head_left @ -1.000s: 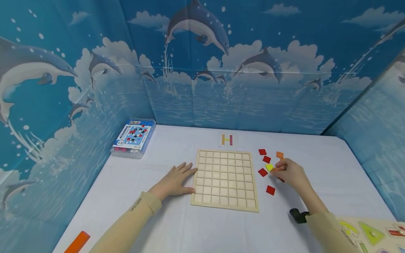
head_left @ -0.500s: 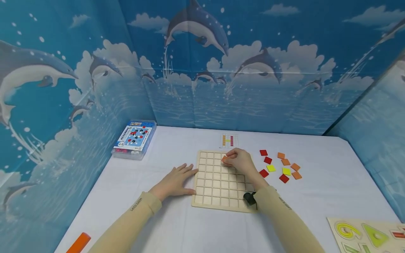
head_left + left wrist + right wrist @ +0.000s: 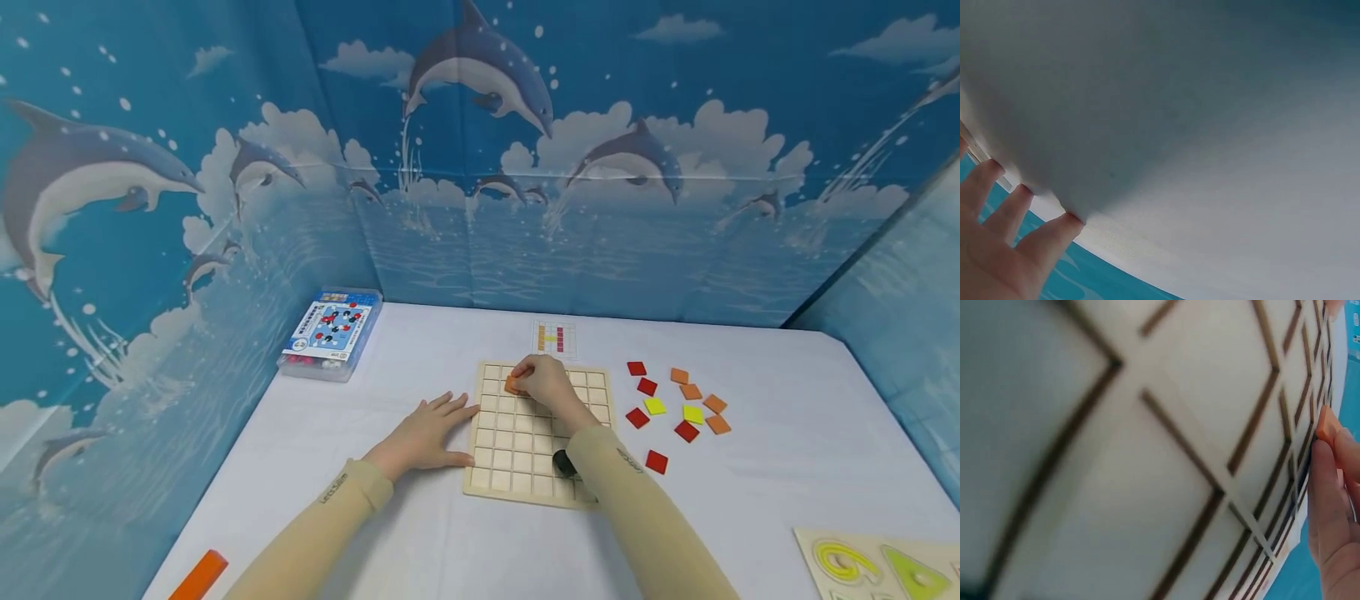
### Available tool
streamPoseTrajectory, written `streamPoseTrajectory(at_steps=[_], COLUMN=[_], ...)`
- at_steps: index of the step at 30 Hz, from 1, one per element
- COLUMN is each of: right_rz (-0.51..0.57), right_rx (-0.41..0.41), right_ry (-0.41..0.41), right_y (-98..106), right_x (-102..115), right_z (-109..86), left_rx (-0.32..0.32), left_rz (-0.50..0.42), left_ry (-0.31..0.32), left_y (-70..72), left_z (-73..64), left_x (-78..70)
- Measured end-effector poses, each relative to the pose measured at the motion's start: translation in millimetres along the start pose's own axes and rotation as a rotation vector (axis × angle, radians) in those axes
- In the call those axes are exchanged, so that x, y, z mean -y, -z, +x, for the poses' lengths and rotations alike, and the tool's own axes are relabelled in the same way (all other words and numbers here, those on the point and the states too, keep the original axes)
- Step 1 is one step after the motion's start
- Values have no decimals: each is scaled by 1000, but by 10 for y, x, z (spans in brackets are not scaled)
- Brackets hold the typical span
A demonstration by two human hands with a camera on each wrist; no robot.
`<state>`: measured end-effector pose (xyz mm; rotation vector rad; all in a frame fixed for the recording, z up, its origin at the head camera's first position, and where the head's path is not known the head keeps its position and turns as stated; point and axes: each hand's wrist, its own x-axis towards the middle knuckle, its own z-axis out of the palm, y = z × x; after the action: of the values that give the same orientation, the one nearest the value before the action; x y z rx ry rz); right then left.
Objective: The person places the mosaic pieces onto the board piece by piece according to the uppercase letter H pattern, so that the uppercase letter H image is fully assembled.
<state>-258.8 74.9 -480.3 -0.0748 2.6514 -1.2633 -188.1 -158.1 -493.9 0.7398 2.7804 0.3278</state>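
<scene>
A square wooden grid board (image 3: 525, 458) lies on the white table. My right hand (image 3: 547, 385) pinches an orange square tile (image 3: 512, 385) between thumb and fingertips over the board's second row, left of its middle. The right wrist view shows this orange tile (image 3: 1327, 425) at the fingertips, close to the grid. My left hand (image 3: 423, 435) lies flat with fingers spread, its fingertips and thumb at the board's left edge. In the left wrist view the fingers (image 3: 1050, 237) look straight and hold nothing. The right forearm hides part of the board.
Loose red (image 3: 657, 462), yellow (image 3: 693, 414) and orange tiles (image 3: 717, 425) lie right of the board. A pattern card (image 3: 555, 340) sits behind it. A clear plastic box (image 3: 332, 336) stands back left, an orange block (image 3: 198, 577) front left, a wooden shape puzzle (image 3: 870, 567) front right.
My right hand has gone from the loose tiles to the board with an orange tile, then farther left along it. The left hand stays at the board's edge. The head view has shifted slightly.
</scene>
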Motion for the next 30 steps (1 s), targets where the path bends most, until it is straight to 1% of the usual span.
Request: streamPoseTrajectory(at_steps=[6, 11, 17, 19, 22, 25, 28, 30], right_rz=[-37, -68, -187, -207, -188, -135, -76, -47], right_rx=[-2, 6, -13, -10, 18, 54, 78, 83], right_ry=[24, 27, 78, 90, 89, 91, 94, 93], right_y=[-5, -31, -53, -53, -36, 30, 170, 310], right_x=[7, 28, 65, 70, 57, 16, -40, -94], right_z=[-2, 2, -5, -7, -19, -62, -131, -177], left_rx=[2, 8, 6, 3, 4, 7, 12, 14], left_rz=[-1, -11, -10, -6, 4, -2, -11, -8], left_ry=[0, -11, -21, -22, -17, -10, -2, 0], left_y=[14, 7, -11, -15, -24, -26, -19, -13], left_z=[0, -2, 18, 21, 21, 12, 7, 12], left_x=[-20, -38, -43, -39, -29, -23, -18, -14])
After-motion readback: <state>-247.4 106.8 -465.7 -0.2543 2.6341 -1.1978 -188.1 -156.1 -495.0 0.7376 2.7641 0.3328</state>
